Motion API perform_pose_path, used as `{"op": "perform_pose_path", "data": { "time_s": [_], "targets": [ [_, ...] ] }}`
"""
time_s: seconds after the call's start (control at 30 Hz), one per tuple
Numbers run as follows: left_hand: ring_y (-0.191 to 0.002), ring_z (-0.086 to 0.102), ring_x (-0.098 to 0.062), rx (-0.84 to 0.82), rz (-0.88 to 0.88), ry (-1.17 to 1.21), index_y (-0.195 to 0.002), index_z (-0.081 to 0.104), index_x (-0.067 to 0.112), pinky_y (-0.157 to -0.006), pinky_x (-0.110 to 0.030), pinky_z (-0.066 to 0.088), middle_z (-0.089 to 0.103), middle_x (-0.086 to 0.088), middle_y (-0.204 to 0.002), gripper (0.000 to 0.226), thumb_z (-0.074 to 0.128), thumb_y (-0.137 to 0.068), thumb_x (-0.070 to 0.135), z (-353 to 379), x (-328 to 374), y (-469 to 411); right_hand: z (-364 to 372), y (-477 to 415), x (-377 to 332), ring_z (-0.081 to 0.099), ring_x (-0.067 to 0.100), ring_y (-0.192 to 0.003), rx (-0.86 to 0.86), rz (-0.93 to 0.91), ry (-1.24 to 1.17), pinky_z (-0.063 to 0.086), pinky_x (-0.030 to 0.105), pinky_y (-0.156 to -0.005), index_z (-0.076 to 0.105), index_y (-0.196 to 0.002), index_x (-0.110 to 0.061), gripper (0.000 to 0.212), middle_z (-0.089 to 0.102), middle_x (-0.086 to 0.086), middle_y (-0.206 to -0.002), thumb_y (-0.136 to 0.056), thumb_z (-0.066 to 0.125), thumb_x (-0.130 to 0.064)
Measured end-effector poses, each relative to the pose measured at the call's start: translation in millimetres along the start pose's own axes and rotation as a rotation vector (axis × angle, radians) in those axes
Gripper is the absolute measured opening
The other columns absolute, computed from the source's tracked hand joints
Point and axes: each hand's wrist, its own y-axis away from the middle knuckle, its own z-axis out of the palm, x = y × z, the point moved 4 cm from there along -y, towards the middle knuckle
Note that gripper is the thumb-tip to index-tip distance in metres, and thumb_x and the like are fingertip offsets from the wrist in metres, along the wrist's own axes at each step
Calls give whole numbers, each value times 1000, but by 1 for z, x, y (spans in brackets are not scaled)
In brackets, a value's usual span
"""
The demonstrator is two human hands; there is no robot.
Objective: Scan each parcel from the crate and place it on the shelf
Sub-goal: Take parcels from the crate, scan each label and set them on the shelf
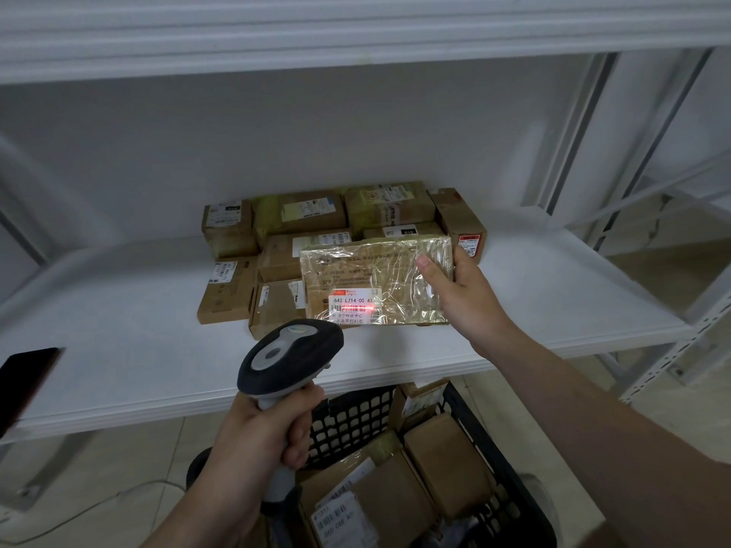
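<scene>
My right hand (464, 294) grips a flat cardboard parcel (372, 274) wrapped in shiny clear tape, holding it tilted above the white shelf (118, 342). A red scan line glows on the barcode of its label (356, 306). My left hand (261, 429) holds a grey and black barcode scanner (290, 354) by its handle, its head aimed at that label. Below the shelf stands a black plastic crate (494, 468) with several brown parcels (447, 464) inside.
Several cardboard parcels (300, 219) lie packed together at the back middle of the shelf. A dark phone-like slab (23, 385) lies at the shelf's left front edge. White shelf uprights (569, 132) rise on the right. A cable (79, 508) runs over the tiled floor.
</scene>
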Motion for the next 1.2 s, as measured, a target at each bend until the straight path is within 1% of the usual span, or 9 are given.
{"op": "perform_pose_path", "data": {
  "time_s": [0.1, 0.23, 0.47, 0.63, 0.73, 0.87, 1.0, 1.1, 1.2],
  "targets": [
    [-41, 37, -18, 3, -2, -7, -55, 60, 15, -45, -30, 35, 40, -12, -53, 22, 74, -69, 24, 0, 0, 0, 0, 1, -1, 66, -7, -100, 0, -2, 1, 50, 16, -81, 56, -130, -24, 34, 69, -11, -119, -102, 59, -44],
    [-41, 37, -19, -7, -5, -8, -55, 59, 14, -45, -30, 35, 40, -12, -53, 23, 74, -69, 25, 1, 1, 1, 0, 0, 0, 67, 0, -105, 2, 0, 0, 54, 27, -91, 57, -129, -25, 34, 70, -10, -120, -102, 60, -46],
    [-41, 36, -18, 6, 5, -6, -54, 58, 14, -45, -30, 34, 39, -12, -52, 24, 74, -69, 24, 0, 1, 1, 0, 0, 0, 63, -16, -96, -6, 2, 8, 48, 6, -71, 55, -131, -24, 34, 68, -13, -120, -103, 59, -42],
    [-41, 36, -19, -1, 7, 8, -63, 62, 12, -46, -30, 33, 40, -14, -55, 19, 75, -68, 25, 0, 1, 0, 0, 0, 1, 62, -19, -94, -7, 4, 3, 47, 3, -69, 54, -132, -25, 32, 67, -15, -120, -104, 58, -41],
    [-42, 36, -19, 3, 1, 19, -69, 62, 7, -46, -30, 34, 40, -14, -56, 23, 76, -66, 25, -2, 0, 0, 0, 0, 1, 63, -16, -96, -6, 4, 0, 48, 5, -70, 55, -132, -25, 34, 68, -14, -121, -103, 59, -42],
    [-42, 36, -19, -4, -6, 10, -64, 62, 11, -47, -30, 33, 40, -13, -55, 26, 85, -67, 22, -2, -1, 0, 0, -1, 2, 65, -14, -96, -5, 6, -10, 48, 3, -69, 55, -134, -23, 35, 69, -11, -122, -103, 59, -40],
    [-42, 36, -19, -5, -1, 6, -58, 58, 12, -48, -30, 33, 40, -13, -54, 25, 77, -66, 26, -2, 0, 0, 1, -1, 2, 63, -19, -92, -5, 4, -16, 46, 1, -66, 54, -135, -21, 35, 68, -11, -122, -104, 59, -38],
    [-42, 35, -19, -10, 1, -1, -56, 56, 12, -47, -30, 33, 39, -12, -53, 32, 84, -68, 21, -2, 0, 0, 1, -1, 2, 64, -18, -93, -4, 2, -18, 47, 1, -67, 54, -135, -21, 36, 68, -12, -122, -104, 59, -38],
    [-42, 35, -19, -15, 10, 0, -56, 56, 12, -46, -30, 33, 39, -12, -53, 26, 75, -69, 25, 0, 2, 1, 1, -1, 2, 65, -15, -94, -3, 0, -19, 48, 2, -67, 55, -134, -22, 35, 69, -11, -122, -104, 59, -39]
  ]
}}
